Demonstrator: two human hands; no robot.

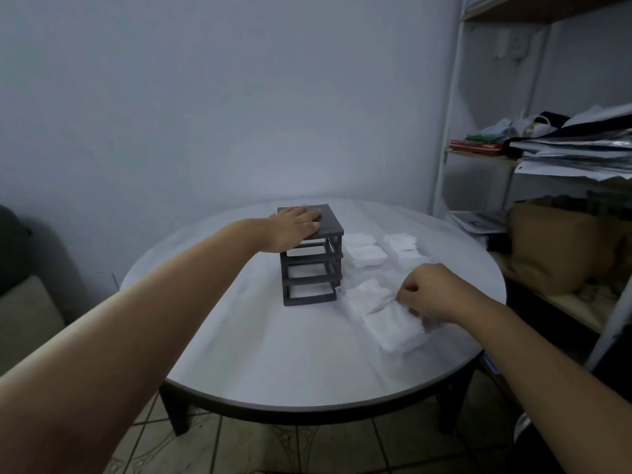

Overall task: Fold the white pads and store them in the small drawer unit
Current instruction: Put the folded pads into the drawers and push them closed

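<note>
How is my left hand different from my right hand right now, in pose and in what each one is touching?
The left hand lies flat, palm down, on top of the dark drawer unit; the right hand is curled, fingers pinching a white pad. The left hand reaches farther across the round table; the right hand stays nearer, beside the unit. Both are bare.

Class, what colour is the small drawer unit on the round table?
Dark grey, seen best in the head view: the drawer unit.
</note>
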